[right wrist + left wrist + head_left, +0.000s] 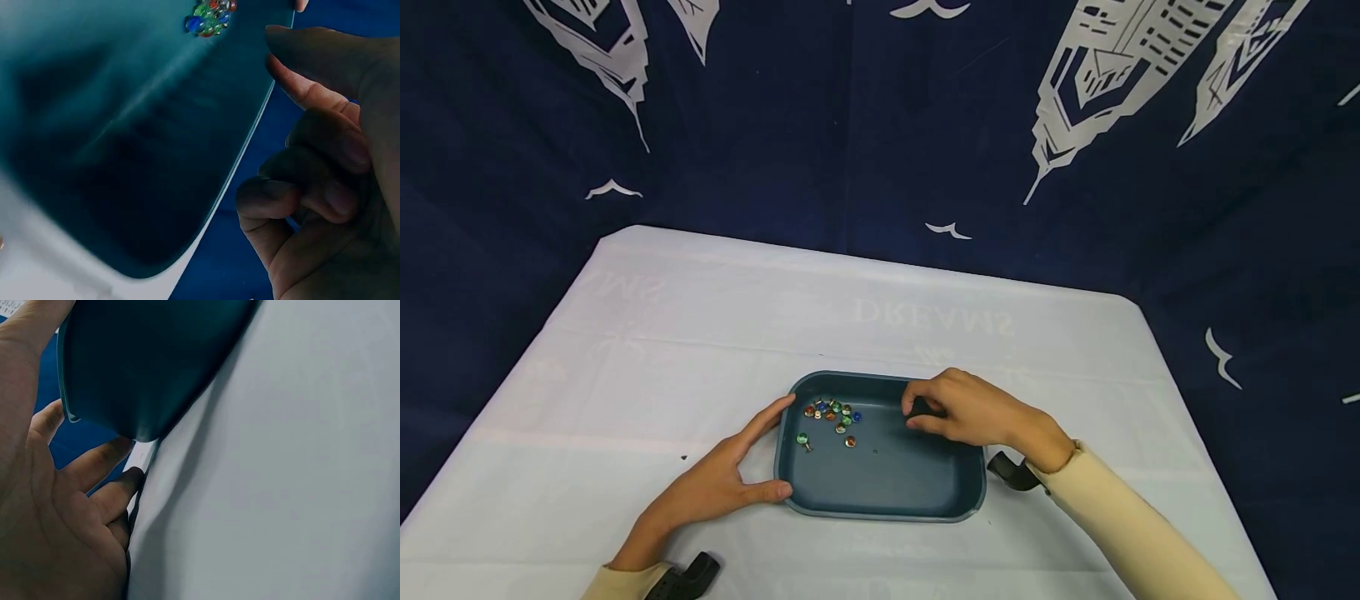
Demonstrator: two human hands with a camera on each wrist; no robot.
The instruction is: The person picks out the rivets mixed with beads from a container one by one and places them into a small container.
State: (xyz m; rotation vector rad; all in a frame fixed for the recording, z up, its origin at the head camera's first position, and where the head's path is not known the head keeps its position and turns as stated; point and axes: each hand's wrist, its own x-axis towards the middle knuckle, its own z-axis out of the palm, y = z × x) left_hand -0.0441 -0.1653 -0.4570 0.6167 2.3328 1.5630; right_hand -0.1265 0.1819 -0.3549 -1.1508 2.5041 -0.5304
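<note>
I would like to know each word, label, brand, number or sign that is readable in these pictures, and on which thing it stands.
"DREAMS": faint capitals on the white tablecloth, beyond the dark teal tray.
Too faint to read: tablecloth marks at far left and just below "DREAMS".
No readable letters or numbers: the tray, and the navy curtain with its white building and bird prints.
The wrist views show no readable text.

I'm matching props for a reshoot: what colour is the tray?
The tray is dark blue-green, seen best in the head view.
</note>
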